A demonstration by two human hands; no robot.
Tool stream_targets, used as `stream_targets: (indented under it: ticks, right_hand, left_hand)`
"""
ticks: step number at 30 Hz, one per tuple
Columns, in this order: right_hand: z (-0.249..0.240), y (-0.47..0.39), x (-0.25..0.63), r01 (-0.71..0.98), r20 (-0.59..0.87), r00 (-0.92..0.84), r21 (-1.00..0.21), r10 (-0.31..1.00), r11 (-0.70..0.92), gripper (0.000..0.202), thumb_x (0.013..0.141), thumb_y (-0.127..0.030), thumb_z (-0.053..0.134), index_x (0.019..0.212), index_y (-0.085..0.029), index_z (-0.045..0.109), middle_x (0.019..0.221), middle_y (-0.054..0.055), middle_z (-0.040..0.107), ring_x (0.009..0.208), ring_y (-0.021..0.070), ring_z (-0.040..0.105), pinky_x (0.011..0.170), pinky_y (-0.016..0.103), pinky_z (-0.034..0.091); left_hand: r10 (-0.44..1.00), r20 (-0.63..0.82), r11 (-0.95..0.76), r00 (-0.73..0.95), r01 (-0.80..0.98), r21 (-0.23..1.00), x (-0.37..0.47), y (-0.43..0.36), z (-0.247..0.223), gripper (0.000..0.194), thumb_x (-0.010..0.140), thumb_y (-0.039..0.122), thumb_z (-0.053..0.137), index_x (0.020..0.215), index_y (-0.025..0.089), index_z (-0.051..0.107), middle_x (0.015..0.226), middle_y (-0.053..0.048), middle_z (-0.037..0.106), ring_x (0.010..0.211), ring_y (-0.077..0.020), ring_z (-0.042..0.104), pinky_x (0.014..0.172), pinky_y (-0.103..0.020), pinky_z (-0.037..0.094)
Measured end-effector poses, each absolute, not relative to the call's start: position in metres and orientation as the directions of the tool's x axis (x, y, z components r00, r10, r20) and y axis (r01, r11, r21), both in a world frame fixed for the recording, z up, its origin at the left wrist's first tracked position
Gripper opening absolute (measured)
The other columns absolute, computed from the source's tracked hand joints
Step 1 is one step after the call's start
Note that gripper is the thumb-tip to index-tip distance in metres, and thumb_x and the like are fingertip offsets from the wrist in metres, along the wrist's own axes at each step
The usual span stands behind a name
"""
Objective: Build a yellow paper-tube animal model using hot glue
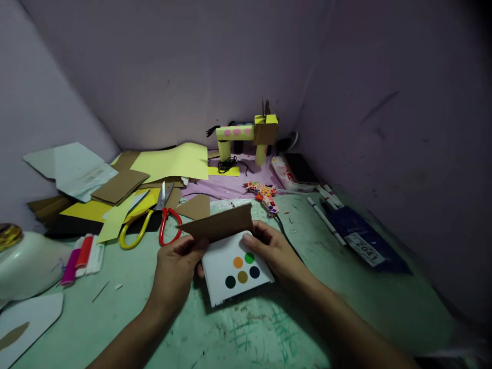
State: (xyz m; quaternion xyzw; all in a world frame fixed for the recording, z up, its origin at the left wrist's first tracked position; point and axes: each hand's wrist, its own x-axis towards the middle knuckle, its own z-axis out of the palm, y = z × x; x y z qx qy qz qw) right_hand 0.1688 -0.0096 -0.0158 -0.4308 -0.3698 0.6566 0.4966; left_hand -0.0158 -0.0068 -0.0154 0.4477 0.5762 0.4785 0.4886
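Observation:
A folded piece of cardboard is held between my hands over the green table. Its white panel [238, 271] bears several coloured dots and faces up, while its brown flap [223, 223] stands raised behind. My left hand [179, 264] grips the left side near the fold, with fingers partly behind the piece. At the upper right corner, my right hand [274, 248] pinches it, the thumb lying on the white face. Just beyond the left hand lie red-handled scissors [169, 225] and yellow-handled scissors [136, 230].
Paper and cardboard sheets [172, 161] pile up at the back left. A yellow paper-tube animal [236, 134] stands at the back. A patterned glue gun [265, 196], a phone [300, 169] and a blue packet [361, 236] lie right. Markers [82, 259] lie left.

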Motion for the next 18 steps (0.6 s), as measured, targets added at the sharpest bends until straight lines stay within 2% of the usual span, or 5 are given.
stream_targets:
  ticks: [6, 9, 12, 16, 18]
  right_hand:
    - [-0.018, -0.009, 0.172, -0.490, -0.324, -0.134, -0.800, 0.936, -0.347, 0.029, 0.067, -0.036, 0.075, 0.086, -0.018, 0.062, 0.060, -0.003, 0.060, 0.052, 0.0112, 0.055, 0.052, 0.022, 0.044]
    - [-0.020, -0.010, 0.171, -0.475, -0.300, -0.167, -0.810, 0.939, -0.343, 0.024, 0.069, -0.035, 0.073, 0.084, -0.019, 0.063, 0.062, -0.002, 0.063, 0.052, 0.0116, 0.057, 0.055, 0.024, 0.046]
    - [-0.021, -0.012, 0.172, -0.425, -0.267, -0.182, -0.846, 0.946, -0.321, 0.019, 0.073, -0.033, 0.069, 0.085, -0.019, 0.064, 0.073, 0.002, 0.068, 0.063, 0.0155, 0.063, 0.064, 0.028, 0.048]
    - [-0.020, -0.017, 0.179, -0.295, -0.122, 0.024, -0.949, 0.992, -0.109, 0.024, 0.074, -0.030, 0.065, 0.097, -0.024, 0.064, 0.099, 0.004, 0.069, 0.092, 0.0216, 0.063, 0.079, 0.033, 0.048]
    - [-0.015, -0.022, 0.184, -0.202, 0.012, 0.112, -0.979, 0.994, 0.034, 0.026, 0.075, -0.028, 0.064, 0.101, -0.026, 0.062, 0.107, 0.004, 0.066, 0.102, 0.0221, 0.059, 0.087, 0.036, 0.046]
  left_hand:
    - [0.980, -0.177, 0.170, -0.089, -0.079, 0.982, -0.016, -0.010, -0.014, 0.022, 0.064, 0.031, 0.072, 0.060, 0.015, 0.059, 0.048, 0.005, 0.055, 0.037, -0.0074, 0.045, 0.033, -0.017, 0.035]
    - [0.981, -0.177, 0.176, -0.079, -0.021, 0.984, -0.016, -0.012, -0.009, 0.022, 0.068, 0.033, 0.068, 0.063, 0.015, 0.057, 0.046, 0.003, 0.057, 0.035, -0.0088, 0.047, 0.033, -0.018, 0.033]
    - [0.987, -0.142, 0.148, -0.070, 0.101, 0.984, -0.015, -0.014, -0.003, 0.022, 0.071, 0.033, 0.063, 0.061, 0.015, 0.055, 0.043, 0.002, 0.057, 0.034, -0.0087, 0.047, 0.034, -0.018, 0.032]
    - [0.997, -0.042, 0.060, -0.069, 0.266, 0.962, -0.014, -0.016, 0.001, 0.022, 0.071, 0.028, 0.058, 0.052, 0.017, 0.052, 0.040, 0.004, 0.052, 0.034, -0.0080, 0.043, 0.035, -0.019, 0.033]
    - [0.995, 0.095, -0.072, -0.044, 0.364, 0.929, -0.016, -0.016, 0.001, 0.022, 0.070, 0.023, 0.056, 0.049, 0.018, 0.054, 0.042, 0.004, 0.052, 0.037, -0.0089, 0.045, 0.037, -0.019, 0.036]
